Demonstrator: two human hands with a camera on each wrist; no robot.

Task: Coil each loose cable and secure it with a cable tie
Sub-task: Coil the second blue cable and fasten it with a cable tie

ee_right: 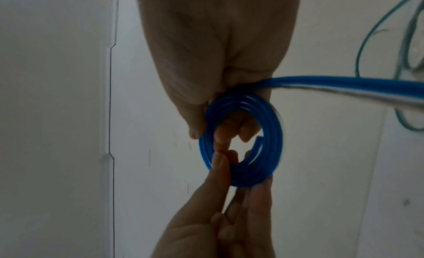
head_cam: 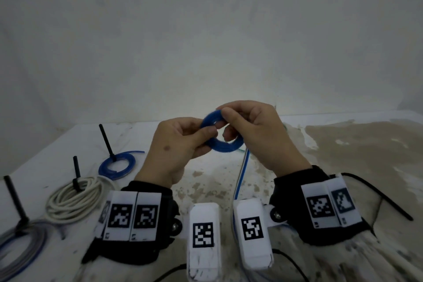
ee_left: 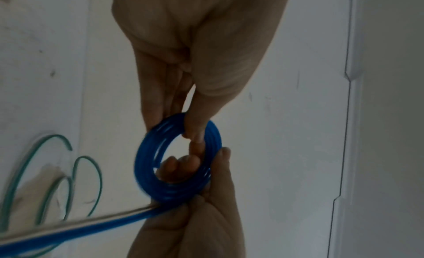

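A small blue cable coil (head_cam: 225, 144) is held up above the table between both hands. My left hand (head_cam: 209, 137) pinches its left side, thumb on top. The right hand (head_cam: 229, 123) pinches the coil's upper right, with fingers through the hole. In the left wrist view the coil (ee_left: 146, 167) has several turns, and its loose tail (ee_left: 91, 223) runs off to the lower left. The right wrist view shows the coil's (ee_right: 274, 144) inner end free inside the ring. A loose black cable tie (head_cam: 377, 194) lies by my right wrist.
On the left of the white table (head_cam: 206, 178) lie three coils, each with a black tie standing up: blue (head_cam: 116, 165), white (head_cam: 73, 199), grey and blue (head_cam: 20, 245). A thin green cable (ee_left: 87, 171) curls on the table behind the hands. A wall (head_cam: 206, 41) stands close behind.
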